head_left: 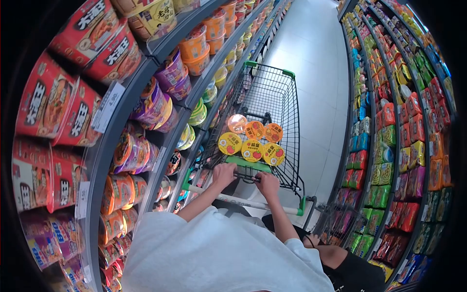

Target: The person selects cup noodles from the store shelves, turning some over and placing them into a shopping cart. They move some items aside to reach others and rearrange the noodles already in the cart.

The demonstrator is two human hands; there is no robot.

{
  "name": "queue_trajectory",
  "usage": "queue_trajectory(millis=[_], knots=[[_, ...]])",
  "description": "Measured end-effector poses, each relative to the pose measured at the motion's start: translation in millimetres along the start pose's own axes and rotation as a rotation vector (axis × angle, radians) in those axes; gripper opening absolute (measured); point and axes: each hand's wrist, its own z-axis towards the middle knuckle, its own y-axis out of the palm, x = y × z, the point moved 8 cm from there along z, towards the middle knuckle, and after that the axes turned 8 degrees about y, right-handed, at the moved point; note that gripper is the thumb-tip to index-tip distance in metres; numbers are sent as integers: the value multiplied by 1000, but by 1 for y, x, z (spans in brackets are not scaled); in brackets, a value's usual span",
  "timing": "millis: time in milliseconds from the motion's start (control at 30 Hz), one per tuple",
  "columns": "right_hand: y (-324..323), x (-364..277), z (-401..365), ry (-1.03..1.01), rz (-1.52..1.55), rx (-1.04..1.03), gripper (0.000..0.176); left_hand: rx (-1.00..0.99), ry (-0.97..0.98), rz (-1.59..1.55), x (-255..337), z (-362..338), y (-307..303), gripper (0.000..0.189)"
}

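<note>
Both arms reach forward over the white handlebar [243, 200] of a wire shopping cart [287, 97]. My left hand [224, 174] is closed on the black wire rim at the cart's near end, beside a green panel [248, 163]. To its right, my right hand [267, 182] is closed round the same rim. Just beyond the hands, several round noodle tubs stand in the cart: yellow-lidded ones [252, 151] in the nearer row, orange-lidded ones [254, 130] behind, and a shiny-lidded one [237, 123] at the left.
Shelves of noodle tubs [116, 194] rise close on the left, with red tubs [48, 97] nearest. Shelves of bagged packets [384, 146] line the right. A pale tiled floor [311, 58] runs between them. Another person's dark-clothed leg [360, 270] is at the lower right.
</note>
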Motion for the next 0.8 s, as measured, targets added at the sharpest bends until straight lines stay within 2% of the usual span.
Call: queue_trajectory(millis=[400, 800], knots=[[-26, 21, 74, 11, 11, 14, 24, 11, 24, -56, -6, 81, -3, 37], [-70, 39, 158, 5, -13, -7, 18, -27, -7, -31, -14, 177, 2, 21]])
